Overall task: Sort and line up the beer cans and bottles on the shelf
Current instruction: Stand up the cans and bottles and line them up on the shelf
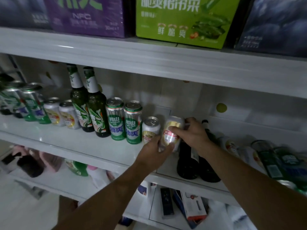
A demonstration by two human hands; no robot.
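1. Right hand (192,133): fingers curled round the upper part of the held can (171,135). The thumb lay across the front of the label and the other fingers wrapped its far right side.
2. Left hand (152,153): gripped the lower part of the same can, thumb on the front near the base. The other fingers were behind the can, hidden.
3. The held can was white with a gold-and-red label and motion-blurred, its top leaning right. It sat about mid-length of the middle shelf (66,135), in line with the row. Could not tell if its base touched the shelf.
4. Just left of it stood a matching white can (150,130), upright, pull-tab top visible, close beside the left hand.
5. Next left were two tall green-and-silver cans (116,118), upright and touching each other.
6. Next left were two green bottles (79,103), upright and side by side, necks reaching close to the upper shelf's underside.
7. Next left were two short white cans (52,110), side by side.
8. At the shelf's left end was a cluster of green cans (31,103), blurred.
9. Right of the held can stood two dark bottles (187,161) near the front edge, partly behind the right wrist.
10. Toward the right end were more white cans (230,145) and dark green cans (274,161), heavily blurred, order unclear.
11. The upper shelf carried a purple box (86,15) and a green box (182,19), side by side at its front edge.
12. The lower shelf held mixed goods, too blurred to name.
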